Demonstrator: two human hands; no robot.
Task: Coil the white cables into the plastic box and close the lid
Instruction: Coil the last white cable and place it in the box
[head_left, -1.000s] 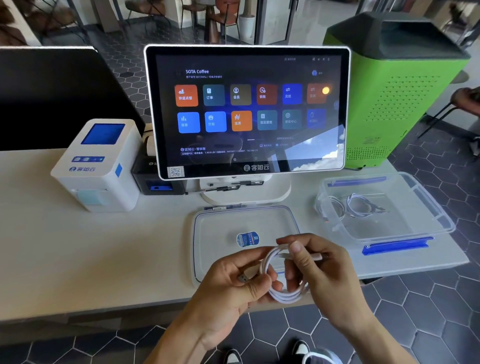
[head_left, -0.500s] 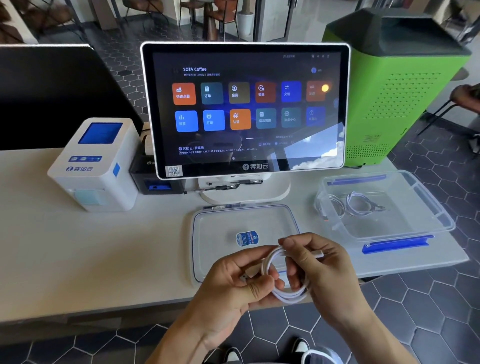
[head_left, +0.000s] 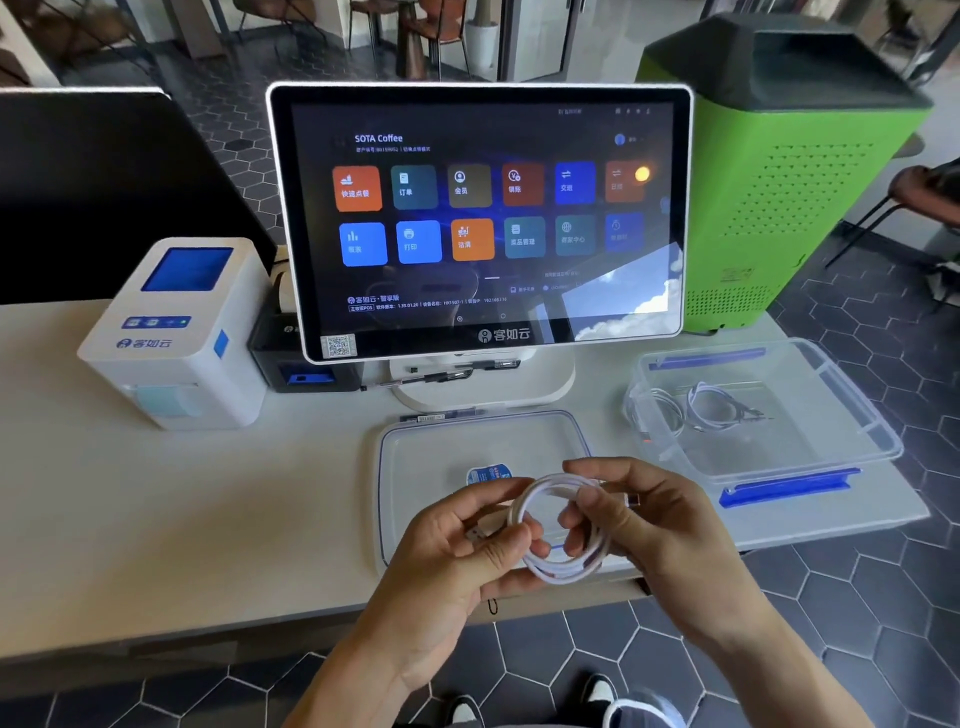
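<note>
Head view. Touchscreen terminal is showing "SOTA Coffee" top left, two rows of coloured tiles with Chinese labels, a QR sticker at the lower-left bezel corner, and the brand "客如云" on the bottom bezel. White label printer to its left is carrying the same "客如云" logo under a blue panel. A black receipt printer is sitting between the two. Green perforated cabinet is standing behind the table on the right; its small marking is too blurred to read.

Clear plastic box with blue latches is sitting open on the table's right end. It is holding coiled white cables at its left side; count is unclear. The lid is lying flat on the table in front of the terminal's base, with a round blue sticker, text illegible.

White cable is being held as a small coil above the lid's near edge, between both hands, well apart from the box. Left hand is pinching the coil's left side, thumb on top, with a plug end sticking out by the fingertips. Right hand is gripping the coil's right side, fingers curled through the loop; the other plug end is poking out past its fingers.
</note>
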